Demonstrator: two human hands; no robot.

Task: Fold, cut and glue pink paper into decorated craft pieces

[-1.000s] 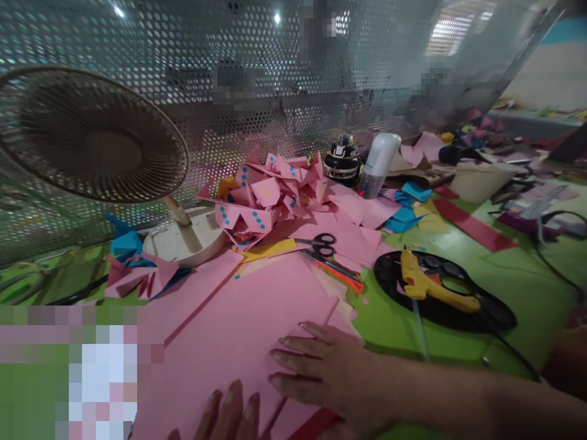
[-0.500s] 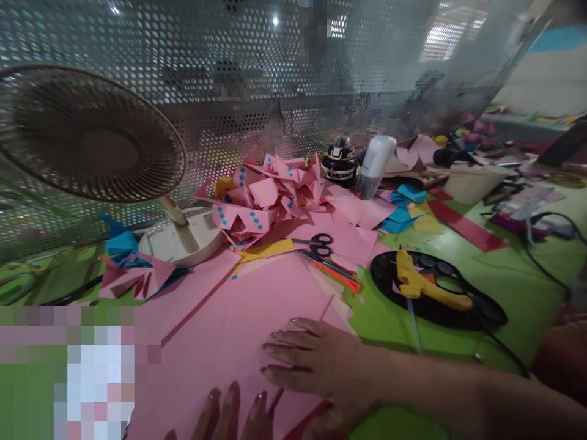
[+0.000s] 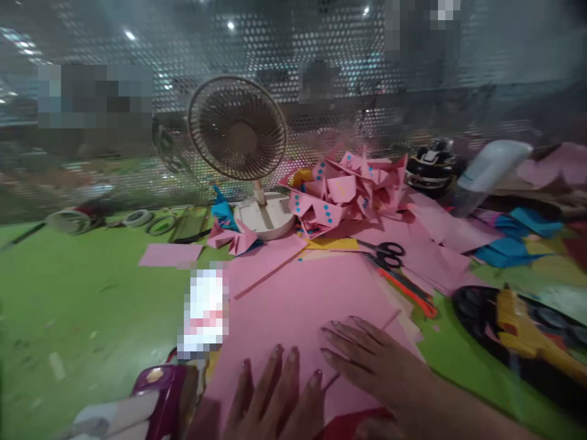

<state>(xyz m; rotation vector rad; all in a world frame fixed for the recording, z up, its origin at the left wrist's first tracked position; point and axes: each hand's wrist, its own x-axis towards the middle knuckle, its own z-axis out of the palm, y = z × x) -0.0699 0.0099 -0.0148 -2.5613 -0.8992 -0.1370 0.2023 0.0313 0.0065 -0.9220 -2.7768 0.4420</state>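
Observation:
Large sheets of pink paper (image 3: 284, 299) lie on the green table in front of me. My left hand (image 3: 275, 397) rests palm down on the sheets at the bottom, its fingers spread. To its right, my right hand (image 3: 376, 360) also lies flat on the paper with fingers stretched. Neither hand grips anything. A red piece (image 3: 358, 421) shows beneath them at the bottom edge. Beyond my right hand lie black-handled scissors (image 3: 387, 252) and an orange cutter knife (image 3: 413, 293). A yellow glue gun (image 3: 523, 327) sits on a black palette (image 3: 472, 305) at the right.
A small fan (image 3: 238, 131) stands at the back, beside a heap of folded pink paper shapes (image 3: 339, 189). A black-lidded container (image 3: 431, 168) and a white-topped bottle (image 3: 495, 165) stand behind. A purple case (image 3: 160, 391) lies at lower left. Tape rolls (image 3: 137, 218) lie farther back.
The view has swung left, so things appear farther right and more of the table's left side shows. Both hands stay flat on the pink paper; more of my left hand is visible.

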